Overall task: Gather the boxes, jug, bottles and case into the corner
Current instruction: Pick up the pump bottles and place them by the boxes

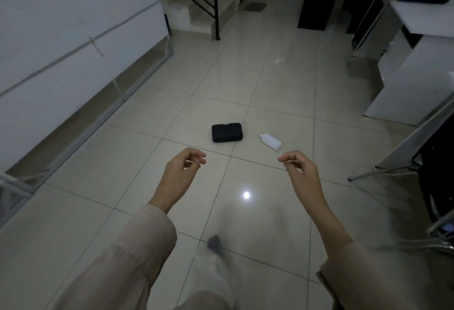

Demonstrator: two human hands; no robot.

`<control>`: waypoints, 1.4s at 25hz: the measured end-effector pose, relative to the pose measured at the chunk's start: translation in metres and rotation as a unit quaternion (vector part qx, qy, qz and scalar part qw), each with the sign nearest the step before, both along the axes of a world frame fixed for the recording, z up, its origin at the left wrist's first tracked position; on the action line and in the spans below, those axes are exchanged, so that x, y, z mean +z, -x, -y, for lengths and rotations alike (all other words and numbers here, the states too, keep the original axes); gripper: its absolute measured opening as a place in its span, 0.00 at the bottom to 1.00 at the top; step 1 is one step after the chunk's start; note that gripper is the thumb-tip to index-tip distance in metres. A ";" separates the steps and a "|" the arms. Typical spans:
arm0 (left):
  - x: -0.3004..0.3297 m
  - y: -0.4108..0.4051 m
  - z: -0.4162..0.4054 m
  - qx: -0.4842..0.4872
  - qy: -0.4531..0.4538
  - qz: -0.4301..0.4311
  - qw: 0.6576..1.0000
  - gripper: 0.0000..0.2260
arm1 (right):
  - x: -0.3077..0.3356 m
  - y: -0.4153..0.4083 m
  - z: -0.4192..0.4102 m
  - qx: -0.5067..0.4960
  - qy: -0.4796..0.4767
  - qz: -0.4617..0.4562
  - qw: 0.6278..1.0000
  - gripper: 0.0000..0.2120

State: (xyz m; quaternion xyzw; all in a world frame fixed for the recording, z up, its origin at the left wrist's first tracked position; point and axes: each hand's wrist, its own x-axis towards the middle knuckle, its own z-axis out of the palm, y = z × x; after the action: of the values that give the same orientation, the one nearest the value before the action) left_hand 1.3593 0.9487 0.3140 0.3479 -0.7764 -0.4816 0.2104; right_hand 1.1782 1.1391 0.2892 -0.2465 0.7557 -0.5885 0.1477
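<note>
A black case (pixel 227 132) lies flat on the tiled floor in the middle of the view. Just right of it a white plastic bottle (pixel 270 140) lies on its side, nozzle pointing left. My left hand (pixel 184 166) hangs in the air below and left of the case, fingers loosely curled and holding nothing. My right hand (pixel 299 168) hovers below and right of the bottle, also loosely curled and empty. Neither hand touches an object. No boxes or jug are in view.
A white wall with a low metal frame (pixel 118 88) runs along the left. A staircase with black railing (pixel 196 2) stands at the back. White desks and metal chair legs (pixel 383 172) crowd the right side. My foot (pixel 215 243) is blurred below.
</note>
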 end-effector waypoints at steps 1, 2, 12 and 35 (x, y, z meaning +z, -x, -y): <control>-0.003 0.020 0.015 -0.001 0.001 0.002 1.000 0.10 | -0.004 0.018 0.009 -0.008 -0.007 0.005 1.000 0.13; -0.006 0.040 0.029 -0.002 0.003 0.004 1.000 0.10 | -0.007 0.036 0.020 -0.011 -0.016 0.008 1.000 0.12; -0.021 0.267 0.174 -0.027 -0.039 0.027 0.999 0.09 | -0.008 0.248 0.164 -0.007 -0.065 -0.024 0.998 0.12; -0.411 0.640 0.344 -0.002 -0.145 0.105 0.984 0.15 | -0.463 0.603 0.356 0.063 -0.365 0.090 0.924 0.23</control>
State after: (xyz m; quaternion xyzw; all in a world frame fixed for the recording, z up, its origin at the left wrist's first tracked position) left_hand 0.7195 0.6050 -0.0975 0.4218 -0.7170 -0.5500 0.0741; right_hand 0.5752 0.7831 -0.1735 -0.1686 0.8848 -0.2807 0.3314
